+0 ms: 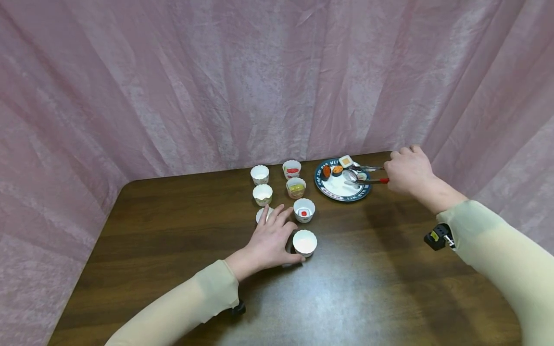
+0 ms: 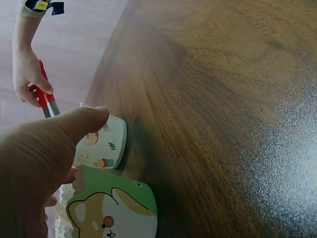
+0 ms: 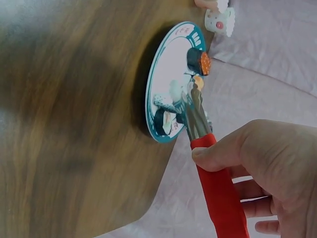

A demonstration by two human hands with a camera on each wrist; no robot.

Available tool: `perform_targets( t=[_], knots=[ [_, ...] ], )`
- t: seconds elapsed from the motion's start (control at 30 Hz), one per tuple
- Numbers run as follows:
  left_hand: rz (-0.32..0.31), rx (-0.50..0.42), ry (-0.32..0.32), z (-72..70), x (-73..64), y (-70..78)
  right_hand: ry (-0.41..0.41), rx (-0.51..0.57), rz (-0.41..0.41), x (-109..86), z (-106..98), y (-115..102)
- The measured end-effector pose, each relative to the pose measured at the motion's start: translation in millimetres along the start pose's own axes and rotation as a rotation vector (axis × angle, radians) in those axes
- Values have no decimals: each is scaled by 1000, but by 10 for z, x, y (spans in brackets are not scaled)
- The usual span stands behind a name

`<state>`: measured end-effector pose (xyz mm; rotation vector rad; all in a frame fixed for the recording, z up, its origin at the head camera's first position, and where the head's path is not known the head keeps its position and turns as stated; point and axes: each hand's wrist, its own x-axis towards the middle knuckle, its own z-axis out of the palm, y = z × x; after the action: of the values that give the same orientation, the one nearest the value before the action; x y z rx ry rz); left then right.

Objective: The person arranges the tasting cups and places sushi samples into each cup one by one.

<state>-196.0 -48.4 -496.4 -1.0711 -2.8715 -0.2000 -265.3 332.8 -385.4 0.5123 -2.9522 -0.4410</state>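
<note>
My right hand (image 1: pixel 409 170) grips red-handled metal tongs (image 3: pixel 213 183) over the blue-rimmed plate (image 1: pixel 337 190) at the back right. The tongs' jaws stand apart above several toy sushi pieces; one dark roll has an orange-roe top (image 3: pixel 202 62), another piece is a white square with an orange centre (image 1: pixel 346 161). My left hand (image 1: pixel 270 240) is spread among paper cups, its thumb beside the nearest paper cup (image 1: pixel 305 243) and its fingertips over a partly hidden paper cup (image 1: pixel 259 216). A green cup with a dog face (image 2: pixel 119 208) shows below the thumb in the left wrist view.
More paper cups stand in two columns: two at left (image 1: pixel 259 175), and at right one with red pieces (image 1: pixel 292 169), one with yellow-green pieces (image 1: pixel 296 188) and one with a red-and-white piece (image 1: pixel 304 210). A pink curtain (image 1: pixel 216 96) hangs behind the wooden table (image 1: pixel 173 230).
</note>
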Motion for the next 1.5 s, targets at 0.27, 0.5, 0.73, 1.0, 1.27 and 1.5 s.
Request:
perform_targets(
  t=[0.27,0.5,0.73,1.0,1.27,1.5],
  knots=[
    [3,-31,13,65,17,-3,-30,-8,5,52,49,-21],
    [0,-32,19,83,24,0,-61,-16,-1,53,80,-27],
    [-6,-43,11,91,62,29,-31,-17,-19,25,66,-44],
    [-23,-55,7,104,79,62,-8,-21,-45,-18,66,-59],
    [-21,-51,9,124,80,74,-59,32,10,-71,61,-43],
    [-27,-38,8,106,105,92,-134,101,53,-80,77,-33]
  ],
)
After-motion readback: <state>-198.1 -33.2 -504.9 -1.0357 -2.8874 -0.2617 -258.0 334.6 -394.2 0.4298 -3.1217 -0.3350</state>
